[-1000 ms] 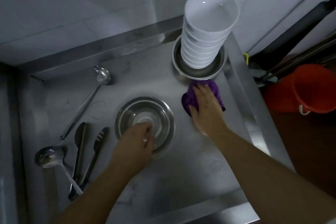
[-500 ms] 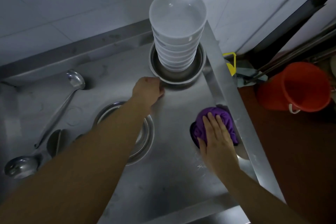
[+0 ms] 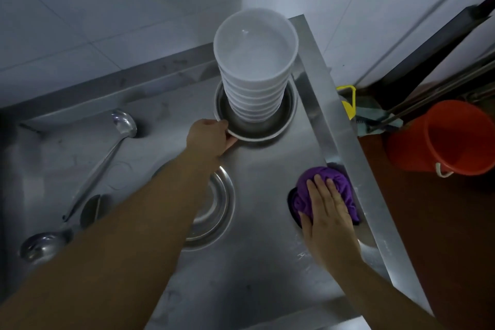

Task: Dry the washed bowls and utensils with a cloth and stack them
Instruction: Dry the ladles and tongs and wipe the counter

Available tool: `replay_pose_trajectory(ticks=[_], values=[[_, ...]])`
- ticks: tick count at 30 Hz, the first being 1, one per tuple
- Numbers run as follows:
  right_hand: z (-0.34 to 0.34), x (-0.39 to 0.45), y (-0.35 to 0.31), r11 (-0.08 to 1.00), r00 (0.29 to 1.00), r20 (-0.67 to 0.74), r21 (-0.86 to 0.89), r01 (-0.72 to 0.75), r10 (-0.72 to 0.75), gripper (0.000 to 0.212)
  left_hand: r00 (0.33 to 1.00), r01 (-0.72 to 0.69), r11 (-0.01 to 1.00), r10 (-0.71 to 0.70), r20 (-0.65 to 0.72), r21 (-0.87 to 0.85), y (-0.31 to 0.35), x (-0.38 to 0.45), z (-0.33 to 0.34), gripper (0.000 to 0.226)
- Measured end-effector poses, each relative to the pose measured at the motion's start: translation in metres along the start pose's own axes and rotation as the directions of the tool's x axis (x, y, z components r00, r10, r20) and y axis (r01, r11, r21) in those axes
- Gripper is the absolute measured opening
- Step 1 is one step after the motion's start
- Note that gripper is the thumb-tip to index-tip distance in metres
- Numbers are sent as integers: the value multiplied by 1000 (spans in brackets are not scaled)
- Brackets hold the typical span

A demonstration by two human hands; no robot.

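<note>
Left hand [image 3: 211,136] grips the steel bowl [image 3: 288,118] rim; right hand [image 3: 328,211] presses flat on purple cloth [image 3: 340,182].

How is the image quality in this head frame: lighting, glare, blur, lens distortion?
Head view: dim, bluish light; the left side around the ladles sinks into shadow. Soft glare on the top white bowl and along the steel counter edge. Wide-angle bending curves the counter rim and stretches the left forearm. Slight motion softness at the left hand; the right hand on the purple cloth reads sharper.
</note>
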State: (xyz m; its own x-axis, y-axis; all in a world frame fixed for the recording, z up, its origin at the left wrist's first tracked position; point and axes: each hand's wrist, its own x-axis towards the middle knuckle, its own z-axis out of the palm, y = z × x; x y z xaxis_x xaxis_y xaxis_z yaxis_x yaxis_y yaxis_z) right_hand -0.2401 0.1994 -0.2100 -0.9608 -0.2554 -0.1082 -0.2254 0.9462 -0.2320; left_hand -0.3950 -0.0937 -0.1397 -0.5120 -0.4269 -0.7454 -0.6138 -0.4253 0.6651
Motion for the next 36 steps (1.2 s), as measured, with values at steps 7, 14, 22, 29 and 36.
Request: replay_pose_trajectory(ticks=[7,14,22,29,36], values=[[-4,0,-2,1000,1000,13,7,-1,1,74,993,-80,987,91,-75,142,-1,14,-65,15],[-9,3,-8,999,998,43,12,-45,44,72,993,-40,990,55,-108,137,10,20,-119,4],[-18,97,-55,991,997,69,120,-52,44,71,998,-30,970,41,-38,241,17,24,-150,18],[-41,271,-95,955,995,8,278,-102,104,75,1000,-11,983,11,2,185,12,28,-167,19],[-38,292,-106,970,987,54,203,135,-149,75,1000,-5,999,5,-2,38,14,20,-157,25]])
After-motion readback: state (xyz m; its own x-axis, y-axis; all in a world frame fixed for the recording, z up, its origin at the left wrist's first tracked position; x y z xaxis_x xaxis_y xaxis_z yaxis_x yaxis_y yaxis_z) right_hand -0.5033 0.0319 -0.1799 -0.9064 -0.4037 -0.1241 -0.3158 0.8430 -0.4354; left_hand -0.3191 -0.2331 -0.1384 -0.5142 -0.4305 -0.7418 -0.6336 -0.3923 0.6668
